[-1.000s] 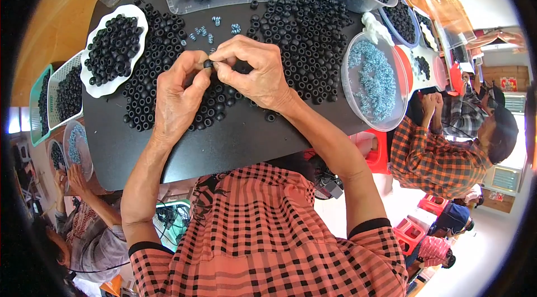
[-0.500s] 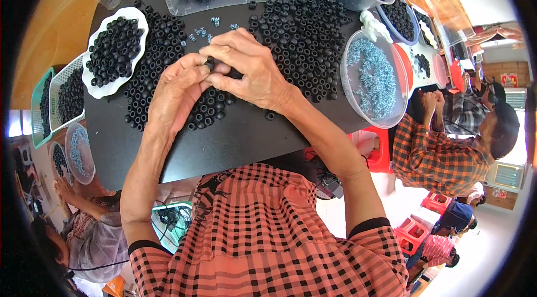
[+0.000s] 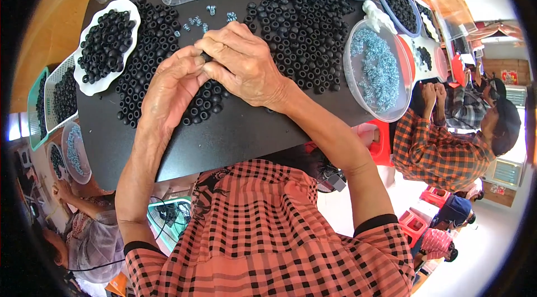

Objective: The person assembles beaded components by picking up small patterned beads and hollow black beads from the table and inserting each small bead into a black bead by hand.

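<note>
Both hands have drifted a little nearer the person since half a second ago, and they now meet over the black worktop (image 3: 235, 140). Left hand (image 3: 170, 87) curls its fingers in against the right hand (image 3: 243, 64), whose fingertips press together at the joint; whatever small piece they pinch there is hidden from me. Loose black rings (image 3: 307, 22) lie heaped just beyond and to the right of the right hand, more beneath both hands, a white dish of rings (image 3: 106, 45) sits out past the left hand, and a clear tub of bluish metal parts (image 3: 377, 70) stands well off to the right.

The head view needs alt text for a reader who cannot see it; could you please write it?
A left hand and right hand meet, fingertips together, over black rings heaped on a black table. A white dish holds more rings; a clear tub holds small bluish pieces.
</note>
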The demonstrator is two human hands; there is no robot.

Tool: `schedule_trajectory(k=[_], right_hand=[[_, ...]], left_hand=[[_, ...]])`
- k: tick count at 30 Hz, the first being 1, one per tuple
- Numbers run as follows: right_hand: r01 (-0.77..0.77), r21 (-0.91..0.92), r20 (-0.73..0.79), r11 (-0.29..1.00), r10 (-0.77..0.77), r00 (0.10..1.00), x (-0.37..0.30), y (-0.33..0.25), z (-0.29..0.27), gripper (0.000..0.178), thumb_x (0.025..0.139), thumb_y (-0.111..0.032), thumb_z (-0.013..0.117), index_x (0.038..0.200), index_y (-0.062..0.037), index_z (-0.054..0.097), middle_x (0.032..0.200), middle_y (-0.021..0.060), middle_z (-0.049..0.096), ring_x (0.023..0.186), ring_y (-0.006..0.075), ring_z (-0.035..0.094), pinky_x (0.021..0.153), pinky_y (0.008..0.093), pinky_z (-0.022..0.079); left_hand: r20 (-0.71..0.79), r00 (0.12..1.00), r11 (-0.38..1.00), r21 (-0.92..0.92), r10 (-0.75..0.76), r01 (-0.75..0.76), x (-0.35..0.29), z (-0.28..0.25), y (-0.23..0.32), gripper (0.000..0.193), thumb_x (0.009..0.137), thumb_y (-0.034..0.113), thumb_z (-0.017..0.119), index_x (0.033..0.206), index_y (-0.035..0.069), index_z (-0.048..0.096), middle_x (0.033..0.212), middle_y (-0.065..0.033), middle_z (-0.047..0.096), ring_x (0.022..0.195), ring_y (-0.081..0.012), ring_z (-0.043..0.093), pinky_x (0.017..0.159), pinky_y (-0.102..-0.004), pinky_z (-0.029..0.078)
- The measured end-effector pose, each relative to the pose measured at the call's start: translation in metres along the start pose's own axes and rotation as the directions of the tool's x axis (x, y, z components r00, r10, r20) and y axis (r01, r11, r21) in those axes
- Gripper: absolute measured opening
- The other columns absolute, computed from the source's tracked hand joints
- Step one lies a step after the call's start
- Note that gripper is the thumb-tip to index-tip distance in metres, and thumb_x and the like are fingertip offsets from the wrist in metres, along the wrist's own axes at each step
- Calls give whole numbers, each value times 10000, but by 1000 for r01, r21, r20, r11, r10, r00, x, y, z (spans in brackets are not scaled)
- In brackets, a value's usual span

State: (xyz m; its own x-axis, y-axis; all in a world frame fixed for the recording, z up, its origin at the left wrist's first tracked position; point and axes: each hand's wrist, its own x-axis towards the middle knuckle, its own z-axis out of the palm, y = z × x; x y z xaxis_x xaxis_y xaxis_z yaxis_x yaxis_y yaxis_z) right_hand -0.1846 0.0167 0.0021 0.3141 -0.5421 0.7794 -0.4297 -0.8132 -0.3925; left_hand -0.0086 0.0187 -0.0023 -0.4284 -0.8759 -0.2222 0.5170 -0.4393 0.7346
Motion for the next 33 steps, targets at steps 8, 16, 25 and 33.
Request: schedule_trajectory(k=[8,16,25,33], right_hand=[[-39,57,20,998,38,999,1,1,-2,318,670,-7,711,980,-3,640,926,102,647,745,216,597,705,321,466],[-23,43,-63,999,26,998,5,5,-2,283,678,-53,734,937,-11,627,861,93,626,744,244,572,698,350,444],[-66,42,-27,997,67,997,3,0,-13,178,707,-17,714,858,-14,621,798,83,621,728,251,603,678,348,472],[-211,-418,-158,883,158,975,38,64,-136,187,758,-175,703,892,-53,655,807,84,626,756,252,598,708,356,461]], left_hand=[[98,995,999,-16,31,-29,-2,4,4,191,892,54,551,1054,-45,574,990,-89,628,953,-168,608,938,-335,461],[107,984,968,190,144,-162,1,2,7,226,945,191,530,1002,-22,581,933,-97,635,911,-188,617,904,-322,469],[64,958,903,320,279,-285,-2,10,6,261,965,242,492,994,-7,563,912,-100,619,892,-173,576,875,-315,436],[90,965,913,313,247,-263,-12,16,4,232,966,235,482,991,25,578,858,-91,655,957,-199,591,938,-347,424]])
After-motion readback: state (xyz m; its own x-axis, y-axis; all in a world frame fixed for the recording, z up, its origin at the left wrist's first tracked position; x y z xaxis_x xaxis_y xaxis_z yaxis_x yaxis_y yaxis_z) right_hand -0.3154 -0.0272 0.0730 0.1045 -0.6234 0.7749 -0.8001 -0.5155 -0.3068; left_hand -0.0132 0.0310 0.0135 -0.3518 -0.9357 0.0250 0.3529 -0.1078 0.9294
